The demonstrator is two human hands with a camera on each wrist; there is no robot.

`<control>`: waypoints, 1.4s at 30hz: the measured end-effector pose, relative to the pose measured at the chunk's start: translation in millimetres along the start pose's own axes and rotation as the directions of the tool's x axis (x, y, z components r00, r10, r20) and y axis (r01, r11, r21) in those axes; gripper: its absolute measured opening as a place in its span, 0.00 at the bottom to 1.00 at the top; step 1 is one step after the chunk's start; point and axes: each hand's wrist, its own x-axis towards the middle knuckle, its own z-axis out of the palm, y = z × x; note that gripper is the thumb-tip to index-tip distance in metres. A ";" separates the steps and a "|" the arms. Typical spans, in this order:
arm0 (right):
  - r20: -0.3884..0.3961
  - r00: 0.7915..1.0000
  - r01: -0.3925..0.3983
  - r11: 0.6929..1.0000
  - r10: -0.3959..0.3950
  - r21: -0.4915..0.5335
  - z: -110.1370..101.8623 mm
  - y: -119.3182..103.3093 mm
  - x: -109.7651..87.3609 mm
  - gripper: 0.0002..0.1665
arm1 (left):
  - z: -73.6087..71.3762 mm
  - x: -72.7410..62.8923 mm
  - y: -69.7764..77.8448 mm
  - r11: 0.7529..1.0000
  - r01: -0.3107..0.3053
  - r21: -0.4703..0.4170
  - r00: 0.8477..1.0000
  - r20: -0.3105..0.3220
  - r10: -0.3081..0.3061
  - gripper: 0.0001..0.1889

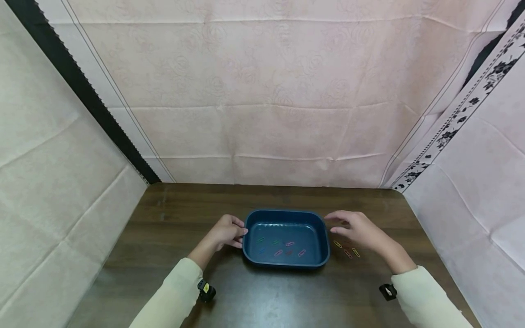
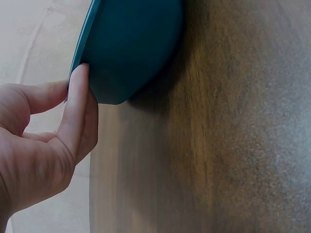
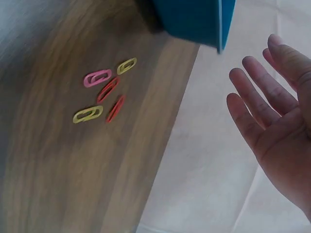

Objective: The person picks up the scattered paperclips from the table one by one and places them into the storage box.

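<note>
A dark blue rectangular tray [image 1: 287,263] sits on the wooden table with several green, blue, pink and red paper clips scattered over its bottom. My left hand [image 1: 230,232] pinches the tray's left rim; in the left wrist view, thumb and fingers meet on the edge of the tray [image 2: 131,48]. Just off the tray's right side, my right hand [image 1: 357,228] hovers with loosely spread fingers, holding nothing. Below it on the table lie two yellow paper clips, a pink paper clip [image 3: 97,77] and two red paper clips, all seen in the right wrist view.
The brown wooden table [image 1: 188,200] ends at a pale cloth hanging [image 1: 262,136] behind it. More light cloth walls the left and right sides. A dark wrist strap [image 1: 206,290] shows at the left sleeve, another [image 1: 387,292] at the right.
</note>
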 end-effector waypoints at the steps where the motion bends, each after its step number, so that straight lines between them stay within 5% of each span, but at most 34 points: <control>1: -0.008 1.000 -0.004 1.000 0.004 -0.003 -0.3 3.0 -2.1 0.20 | 0.2 0.0 0.3 1.000 0.000 0.003 1.000 0.000 0.000 0.13; 25: -0.007 0.987 -0.161 0.986 0.161 -0.039 14.3 70.4 -26.1 0.12 | -0.2 2.6 1.1 1.000 0.011 0.000 1.000 -0.003 -0.011 0.12; 32: 0.012 0.982 -0.188 0.980 0.189 -0.062 23.4 82.3 -26.6 0.05 | -0.7 2.6 0.8 1.000 0.005 0.004 1.000 0.002 -0.005 0.12; 42: 0.015 0.978 -0.206 0.974 0.208 -0.091 32.2 89.6 -24.7 0.07 | -0.8 2.4 0.4 1.000 0.003 0.005 1.000 0.004 -0.003 0.12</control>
